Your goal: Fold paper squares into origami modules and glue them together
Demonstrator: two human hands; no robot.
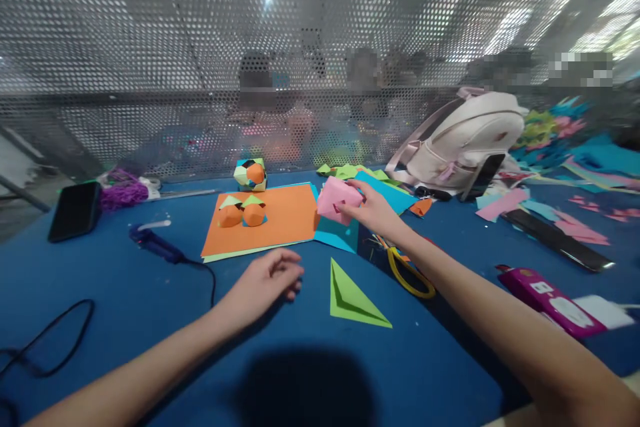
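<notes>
My right hand (376, 209) grips a pink folded paper piece (339, 199) between thumb and fingers, over the blue paper sheets (337, 235). Resting on the table, my left hand (274, 277) is loosely curled, with a gap between thumb and fingers and nothing held. To its right lies a green folded paper triangle (356, 300). On the orange paper sheets (293, 210) stand two small orange and green folded paper pieces (231, 215). Behind them sits a multicoloured folded paper ball (251, 175).
A blue glue gun (159, 244) with a black cord lies left, near a dark phone (75, 211) and purple strands (123, 195). Yellow-handled scissors (407, 275) lie beneath my right forearm. A pale backpack (463, 140), paper scraps and a magenta box (550, 300) occupy the right.
</notes>
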